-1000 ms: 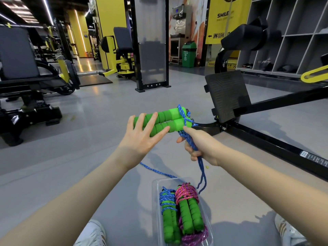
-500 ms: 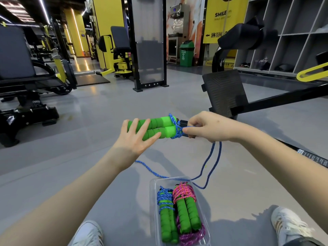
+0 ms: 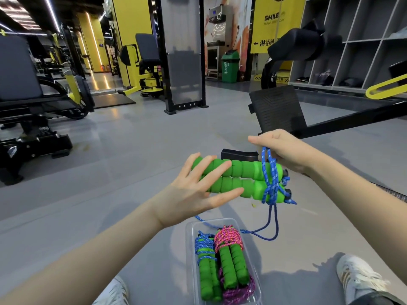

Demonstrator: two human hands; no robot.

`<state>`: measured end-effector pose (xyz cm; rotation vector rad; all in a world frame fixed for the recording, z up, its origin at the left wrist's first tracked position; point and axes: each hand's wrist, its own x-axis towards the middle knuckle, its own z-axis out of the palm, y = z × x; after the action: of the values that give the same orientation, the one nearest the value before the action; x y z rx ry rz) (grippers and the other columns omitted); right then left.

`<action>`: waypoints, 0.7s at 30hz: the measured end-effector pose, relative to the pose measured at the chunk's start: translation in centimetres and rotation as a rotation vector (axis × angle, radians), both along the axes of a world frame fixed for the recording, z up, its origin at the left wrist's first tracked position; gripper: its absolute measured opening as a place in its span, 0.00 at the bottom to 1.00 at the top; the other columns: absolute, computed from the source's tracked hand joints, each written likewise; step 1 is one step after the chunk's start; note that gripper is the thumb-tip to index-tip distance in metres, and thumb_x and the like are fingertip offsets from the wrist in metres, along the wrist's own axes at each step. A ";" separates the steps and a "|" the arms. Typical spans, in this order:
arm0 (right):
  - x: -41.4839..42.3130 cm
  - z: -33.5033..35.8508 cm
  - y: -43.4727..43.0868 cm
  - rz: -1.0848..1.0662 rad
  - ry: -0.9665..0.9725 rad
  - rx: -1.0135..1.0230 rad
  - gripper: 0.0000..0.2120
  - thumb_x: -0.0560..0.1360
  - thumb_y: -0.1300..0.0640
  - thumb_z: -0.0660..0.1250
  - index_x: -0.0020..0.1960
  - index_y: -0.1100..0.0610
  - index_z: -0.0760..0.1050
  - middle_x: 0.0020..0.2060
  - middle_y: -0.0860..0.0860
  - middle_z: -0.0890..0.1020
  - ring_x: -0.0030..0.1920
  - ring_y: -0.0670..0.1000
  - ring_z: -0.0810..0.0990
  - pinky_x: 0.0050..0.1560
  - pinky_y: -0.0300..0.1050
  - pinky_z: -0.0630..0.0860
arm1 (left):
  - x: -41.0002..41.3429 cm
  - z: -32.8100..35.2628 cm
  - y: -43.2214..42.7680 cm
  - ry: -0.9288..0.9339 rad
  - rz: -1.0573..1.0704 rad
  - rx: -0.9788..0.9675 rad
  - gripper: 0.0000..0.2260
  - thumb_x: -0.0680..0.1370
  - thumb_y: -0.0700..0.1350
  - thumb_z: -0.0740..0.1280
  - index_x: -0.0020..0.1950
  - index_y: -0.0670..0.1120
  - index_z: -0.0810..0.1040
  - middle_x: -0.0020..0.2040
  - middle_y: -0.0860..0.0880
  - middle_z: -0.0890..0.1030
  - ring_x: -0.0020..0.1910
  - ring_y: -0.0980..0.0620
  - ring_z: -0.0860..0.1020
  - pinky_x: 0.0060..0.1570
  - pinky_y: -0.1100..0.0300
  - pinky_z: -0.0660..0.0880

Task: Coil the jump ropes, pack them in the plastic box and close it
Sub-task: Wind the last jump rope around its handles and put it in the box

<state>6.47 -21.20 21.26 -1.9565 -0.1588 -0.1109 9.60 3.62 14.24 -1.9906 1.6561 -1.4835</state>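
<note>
My left hand (image 3: pixel 193 190) holds the two green foam handles (image 3: pixel 242 181) of a jump rope side by side, fingers stretched along them. Blue rope (image 3: pixel 272 179) is wound a few turns round the handles' right end. My right hand (image 3: pixel 284 148) pinches that rope just above the handles. The loose rest of the rope (image 3: pixel 267 235) hangs down to the floor. Below stands the clear plastic box (image 3: pixel 189 236), open, with a blue-rope bundle (image 3: pixel 204 258) and a pink-rope bundle (image 3: pixel 229 256) inside.
I sit on a grey gym floor, with my white shoes (image 3: pixel 361 280) on either side of the box. A black machine frame with a footplate (image 3: pixel 277 111) stands right behind my hands. More machines (image 3: pixel 33 106) stand at the left, shelving (image 3: pixel 361 40) at the right.
My right hand has carried the blue rope up and over the handle ends, from under them a second ago to above them now. The handles have dropped lower and nearer to me.
</note>
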 end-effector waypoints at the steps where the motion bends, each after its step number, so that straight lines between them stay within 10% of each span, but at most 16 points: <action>1: 0.0 -0.5 -0.4 0.057 0.059 0.069 0.25 0.63 0.40 0.73 0.27 0.55 0.63 0.23 0.51 0.63 0.22 0.50 0.62 0.28 0.39 0.62 | 0.0 0.4 -0.2 -0.014 0.000 -0.026 0.28 0.75 0.34 0.68 0.70 0.53 0.65 0.66 0.36 0.68 0.59 0.33 0.72 0.59 0.36 0.67; 7: 2.5 -4.9 -1.5 0.057 0.291 0.370 0.13 0.71 0.49 0.65 0.40 0.59 0.73 0.31 0.63 0.77 0.31 0.61 0.79 0.36 0.46 0.80 | -0.9 2.1 -0.9 -0.012 0.015 -0.155 0.17 0.82 0.36 0.55 0.67 0.51 0.70 0.61 0.34 0.77 0.54 0.33 0.77 0.55 0.38 0.72; 12: 2.4 -5.3 2.4 0.099 0.244 0.800 0.21 0.79 0.65 0.50 0.29 0.53 0.62 0.20 0.46 0.61 0.19 0.43 0.58 0.25 0.35 0.59 | 1.0 2.0 -0.1 0.085 0.125 -0.245 0.26 0.75 0.30 0.52 0.69 0.50 0.69 0.64 0.33 0.73 0.56 0.32 0.73 0.56 0.38 0.68; 21: 0.1 -4.7 6.0 0.069 0.241 0.241 0.16 0.82 0.53 0.49 0.46 0.60 0.71 0.22 0.52 0.65 0.19 0.48 0.58 0.28 0.41 0.71 | 3.6 1.1 2.3 0.048 0.362 -0.220 0.35 0.65 0.30 0.60 0.71 0.50 0.66 0.64 0.32 0.72 0.54 0.32 0.73 0.53 0.39 0.68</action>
<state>6.59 -15.22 16.57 -1.7061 -0.0509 0.1452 13.15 5.88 15.32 -2.3023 1.1043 -1.5399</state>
